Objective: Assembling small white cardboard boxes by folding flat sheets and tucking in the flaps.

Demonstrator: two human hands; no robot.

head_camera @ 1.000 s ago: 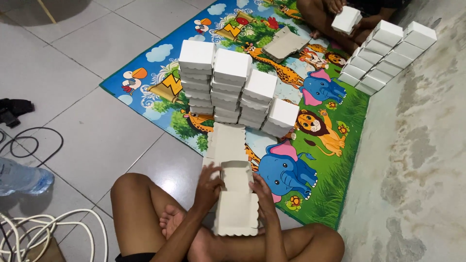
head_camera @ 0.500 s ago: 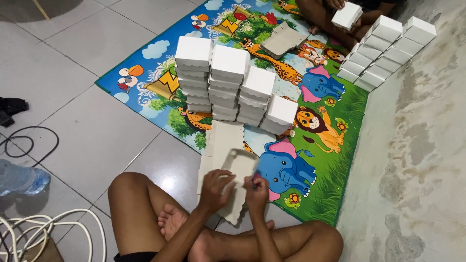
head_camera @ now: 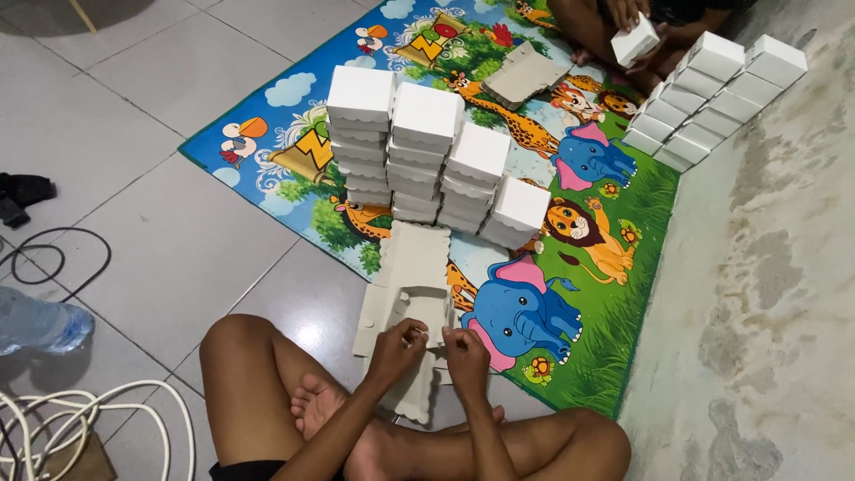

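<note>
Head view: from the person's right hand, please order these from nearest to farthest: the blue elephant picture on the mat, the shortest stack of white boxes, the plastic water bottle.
From the right hand:
1. Blue elephant picture, just right, on the mat.
2. Shortest stack of white boxes, ahead, beyond the elephant.
3. Plastic water bottle, far left, on the tiles.

Floor (head_camera: 169, 258): pale grey square tiles, glossy, thin dark grout lines. A colourful play mat (head_camera: 614, 294) with cartoon animals lies on it at an angle, one corner near the upper left. Along the right side, a strip of rough, stained bare concrete (head_camera: 766, 294). Near the left edge: a black cable loop (head_camera: 53, 258), coiled white cable (head_camera: 107, 414), a clear plastic bottle (head_camera: 36, 321) lying down, a dark cloth (head_camera: 22, 191). Light even, soft glare on tiles.
</note>
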